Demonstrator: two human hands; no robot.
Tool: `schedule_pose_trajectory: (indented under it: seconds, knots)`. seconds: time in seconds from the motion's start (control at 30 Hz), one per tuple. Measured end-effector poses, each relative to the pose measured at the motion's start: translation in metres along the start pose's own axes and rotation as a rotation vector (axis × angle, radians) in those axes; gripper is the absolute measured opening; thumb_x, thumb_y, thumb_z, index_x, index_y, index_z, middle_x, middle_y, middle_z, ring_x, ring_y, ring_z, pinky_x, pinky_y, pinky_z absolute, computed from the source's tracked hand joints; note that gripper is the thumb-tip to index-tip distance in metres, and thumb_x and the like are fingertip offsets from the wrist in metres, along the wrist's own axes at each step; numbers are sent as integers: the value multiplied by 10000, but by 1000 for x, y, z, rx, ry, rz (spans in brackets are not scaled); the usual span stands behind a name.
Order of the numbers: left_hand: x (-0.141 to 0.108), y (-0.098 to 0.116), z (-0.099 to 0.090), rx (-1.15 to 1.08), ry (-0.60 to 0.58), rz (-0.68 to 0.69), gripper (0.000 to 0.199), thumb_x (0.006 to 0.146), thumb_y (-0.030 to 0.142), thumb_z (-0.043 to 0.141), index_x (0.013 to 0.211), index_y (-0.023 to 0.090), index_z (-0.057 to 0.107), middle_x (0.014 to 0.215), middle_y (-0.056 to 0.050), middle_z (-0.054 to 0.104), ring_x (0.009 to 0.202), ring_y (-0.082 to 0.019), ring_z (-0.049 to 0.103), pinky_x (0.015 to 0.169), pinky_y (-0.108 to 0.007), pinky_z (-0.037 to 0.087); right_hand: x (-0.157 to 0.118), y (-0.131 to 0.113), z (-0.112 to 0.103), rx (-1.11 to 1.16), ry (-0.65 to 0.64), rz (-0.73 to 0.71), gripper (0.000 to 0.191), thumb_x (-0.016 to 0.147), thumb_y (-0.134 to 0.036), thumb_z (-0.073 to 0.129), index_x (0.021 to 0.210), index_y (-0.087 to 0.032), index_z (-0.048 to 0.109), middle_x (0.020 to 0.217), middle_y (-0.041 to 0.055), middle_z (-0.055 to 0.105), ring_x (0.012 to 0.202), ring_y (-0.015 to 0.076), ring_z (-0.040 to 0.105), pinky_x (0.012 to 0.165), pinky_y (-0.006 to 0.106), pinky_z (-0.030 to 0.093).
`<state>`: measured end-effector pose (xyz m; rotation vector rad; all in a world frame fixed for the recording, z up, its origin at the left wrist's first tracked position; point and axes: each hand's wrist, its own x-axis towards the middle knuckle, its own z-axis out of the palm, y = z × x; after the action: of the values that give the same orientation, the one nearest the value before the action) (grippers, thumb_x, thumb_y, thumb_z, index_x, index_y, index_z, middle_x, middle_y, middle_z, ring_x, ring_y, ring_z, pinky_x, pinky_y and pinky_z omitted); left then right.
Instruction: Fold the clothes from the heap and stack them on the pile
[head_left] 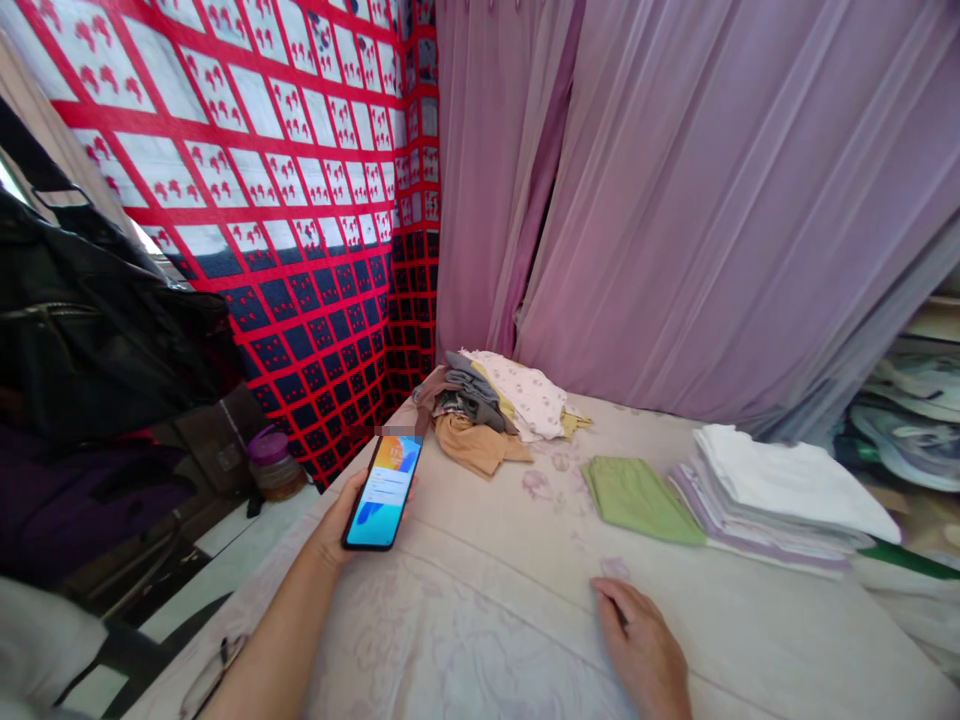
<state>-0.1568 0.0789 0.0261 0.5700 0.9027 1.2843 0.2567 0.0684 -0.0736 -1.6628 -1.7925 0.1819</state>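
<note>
A lit smartphone [384, 495] with a dark rim and a blue and orange screen rests in my left hand [345, 520]. The fingers wrap its edges and hold it tilted above the bed, screen toward me. My right hand [641, 640] lies on the patterned bedsheet [480, 620] near the lower middle, holding nothing, thumb and forefinger slightly apart; its other fingers are mostly hidden. Beyond that hand lies a folded green cloth [641, 498], beside a stack of folded white and lilac fabric [787, 490].
A loose pile of clothes [487, 405] lies at the bed's far corner. Eyeglasses [214, 675] are by my left forearm. To the left are a lidded jar [274, 463] and a black bag [97, 310]. Purple curtains [712, 200] and a red-grid curtain [300, 180] hang behind.
</note>
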Motion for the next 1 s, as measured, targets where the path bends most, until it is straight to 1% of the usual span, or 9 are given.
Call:
schedule_pose_trajectory:
  seconds: [0.13,0.27,0.43,0.53,0.6,0.67,0.8,0.9,1.0]
  knots:
    - [4,-18,-1,-207,-62,-51,610,894,449,423,1395,103,391,1138,-182,663,948,-288,674,782,-437,539,0,1,-1,-9,-22,13,391,804,-435,393,871,-243,727,960,51,721,926,230,647,853,372,509]
    - [4,-22,-4,-284,-91,-89,610,895,433,438,1394,87,382,1147,-196,656,937,-293,679,755,-438,550,0,0,-2,-10,-32,14,405,807,-447,385,872,-239,726,962,56,721,929,233,647,866,376,503]
    - [1,-16,-10,-251,-67,-78,616,882,433,449,1392,95,380,1108,-182,675,924,-289,681,758,-444,547,-1,8,1,3,-15,-2,390,803,-453,400,868,-245,723,953,53,723,911,231,653,842,367,513]
    - [1,-10,-12,-133,-7,-45,611,872,466,439,1364,105,421,1091,-170,682,932,-287,675,765,-444,539,-1,9,2,2,-10,-2,393,801,-459,400,870,-248,724,957,51,722,917,232,651,852,373,511]
    - [3,-4,-11,40,59,-1,616,849,508,447,1322,114,473,1103,-162,676,964,-289,659,785,-429,529,-1,8,2,2,-12,0,393,804,-459,399,869,-249,724,960,51,721,923,230,649,858,371,511]
    - [8,3,-10,332,168,96,608,812,535,482,1271,138,522,1129,-138,665,1031,-287,624,827,-402,508,-1,5,1,-1,-11,5,394,810,-459,398,868,-247,725,962,51,721,928,229,649,858,371,513]
    - [21,12,-6,1198,448,322,559,747,464,571,1230,185,558,1201,-99,623,1129,-289,547,945,-379,419,-3,4,0,-16,-2,11,386,813,-452,403,869,-248,726,959,47,721,923,231,654,859,379,519]
    - [26,8,-7,1680,599,305,560,773,434,542,1263,163,545,1237,-138,587,1129,-320,529,951,-409,391,-2,2,1,-28,-17,6,373,823,-432,405,875,-247,725,956,46,720,915,224,658,853,370,523]
    - [28,0,-14,1858,665,222,577,814,445,484,1302,140,519,1237,-162,568,1108,-346,527,910,-432,405,16,-7,5,-49,-60,-49,365,839,-378,393,912,-235,721,982,50,715,940,210,651,869,350,514]
